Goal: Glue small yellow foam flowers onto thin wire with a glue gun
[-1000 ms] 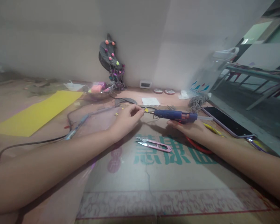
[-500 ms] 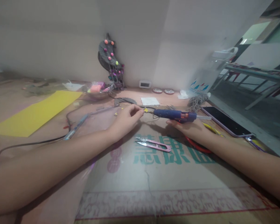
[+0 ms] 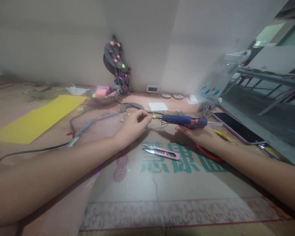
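Between the thumb and finger of my left hand (image 3: 135, 124) is a small yellow piece (image 3: 153, 116), pinched at its edge. A blue hot glue gun (image 3: 177, 120) lies level in my right hand (image 3: 201, 134), which is closed round its grip. Its metal nozzle points left and meets the yellow piece, or comes very close; I cannot tell which. A clear glue stick (image 3: 215, 124) juts from the gun's back end. Below both hands, pink thread snips (image 3: 162, 152) rest on the printed cardboard (image 3: 127, 193), blades to the left.
A yellow sheet (image 3: 39, 119) and a blue pen (image 3: 81, 132) lie left. At the back are a bowl of pompoms (image 3: 103, 95) and a grey moon decoration (image 3: 113, 57). Rightward are grey yarn (image 3: 207, 107), a phone (image 3: 239, 127), a bottle (image 3: 218, 75) and red-handled scissors (image 3: 207, 154).
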Demonstrator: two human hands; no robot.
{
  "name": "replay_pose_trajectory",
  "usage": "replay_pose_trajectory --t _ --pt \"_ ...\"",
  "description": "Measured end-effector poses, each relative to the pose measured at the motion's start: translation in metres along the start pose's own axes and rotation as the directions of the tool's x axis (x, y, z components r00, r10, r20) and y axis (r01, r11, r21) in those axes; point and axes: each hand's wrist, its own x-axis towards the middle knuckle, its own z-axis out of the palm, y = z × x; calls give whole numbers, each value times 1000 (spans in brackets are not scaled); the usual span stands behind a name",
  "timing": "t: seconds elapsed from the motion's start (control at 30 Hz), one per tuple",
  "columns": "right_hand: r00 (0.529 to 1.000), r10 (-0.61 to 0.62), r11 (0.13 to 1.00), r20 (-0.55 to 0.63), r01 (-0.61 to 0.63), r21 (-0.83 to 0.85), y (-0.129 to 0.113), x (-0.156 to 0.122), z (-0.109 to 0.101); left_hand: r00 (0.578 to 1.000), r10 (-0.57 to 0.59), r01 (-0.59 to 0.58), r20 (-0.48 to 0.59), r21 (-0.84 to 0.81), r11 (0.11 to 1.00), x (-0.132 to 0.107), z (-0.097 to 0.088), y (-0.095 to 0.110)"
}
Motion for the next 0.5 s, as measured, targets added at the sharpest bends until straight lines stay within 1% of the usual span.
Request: replay_pose_trajectory --t 0.17,0.33,0.43,0.5 --pt "1000 -10 1000 -3 10 -4 1 -1 0 1000 4 -4 -1 -2 1000 0 0 -1" --pt "1000 -6 999 12 6 -49 2 -1 -1 1000 5 -5 -5 0 1000 0 0 0" --pt "1000 -6 997 -10 6 -71 2 -2 -2 1000 3 -3 0 8 1000 0 0 1" --pt "999 -32 994 -28 29 -103 1 -3 -2 1000 -5 5 0 16 1000 0 1 2"
